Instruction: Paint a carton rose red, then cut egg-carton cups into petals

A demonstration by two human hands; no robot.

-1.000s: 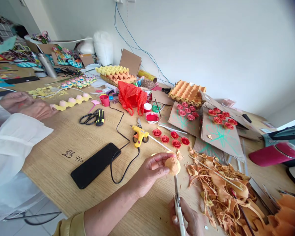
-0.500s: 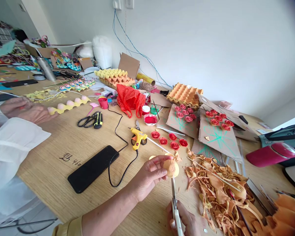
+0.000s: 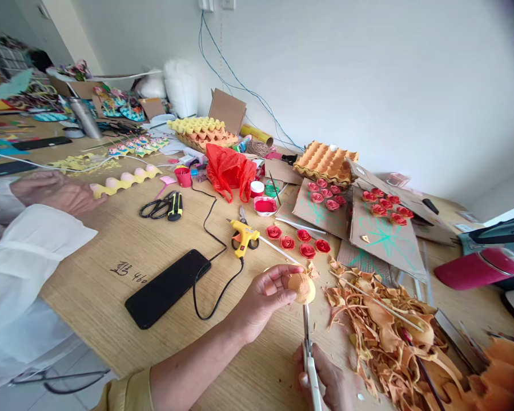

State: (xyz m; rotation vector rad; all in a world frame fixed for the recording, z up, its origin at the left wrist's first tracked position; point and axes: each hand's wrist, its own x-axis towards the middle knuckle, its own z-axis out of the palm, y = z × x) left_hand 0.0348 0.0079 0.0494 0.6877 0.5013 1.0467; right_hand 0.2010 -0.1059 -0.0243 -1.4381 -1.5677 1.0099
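Note:
Between the thumb and fingers of my left hand (image 3: 263,299) is a small rounded egg-carton cup (image 3: 300,287), orange-tan with a pale yellow edge. My right hand (image 3: 321,374) is closed around the white handles of a pair of scissors (image 3: 310,354). Their blades point up and meet the lower edge of the cup. Just beyond the cup lie several red paper roses (image 3: 307,250). Right of my hands spreads a heap of orange carton scraps (image 3: 381,325).
A yellow glue gun (image 3: 243,237) with its cord and a black phone (image 3: 168,289) lie to the left. Red paint (image 3: 264,205) stands near a red plastic bag (image 3: 229,171). Cardboard sheets (image 3: 383,242) carry more roses. A co-worker's hands (image 3: 53,191) are at the far left.
The whole view has shifted slightly, moving the scene a little rightward. My left hand still pinches the cup, and the scissors stay at its lower edge.

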